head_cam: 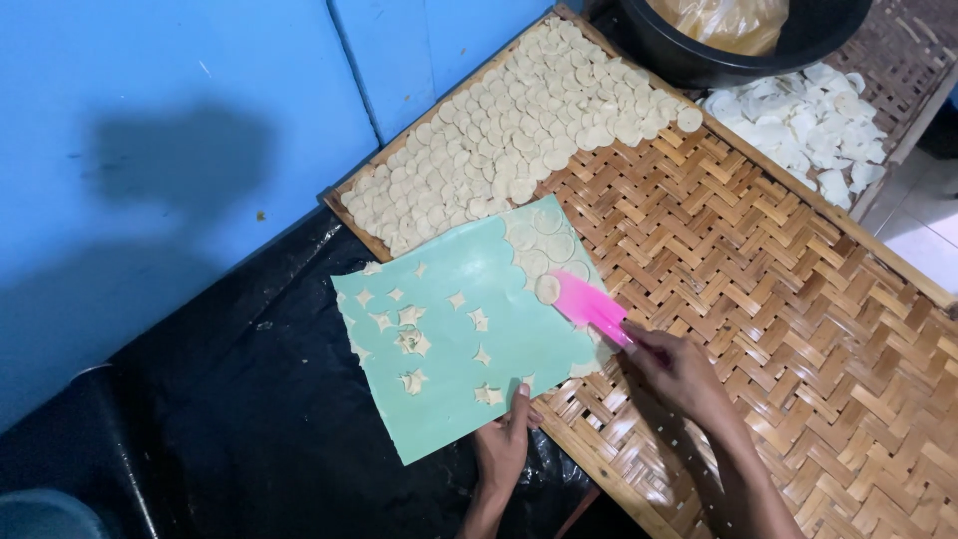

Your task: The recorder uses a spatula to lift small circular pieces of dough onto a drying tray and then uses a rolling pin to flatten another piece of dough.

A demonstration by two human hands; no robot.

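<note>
Across the frame's centre and right lies the woven bamboo tray [798,299], dough discs [519,130] filling its upper left. Your left hand [502,449] pinches the green sheet [459,329] at lower centre; your right hand [679,371] grips the pink scraper [589,304], touching a disc.
</note>
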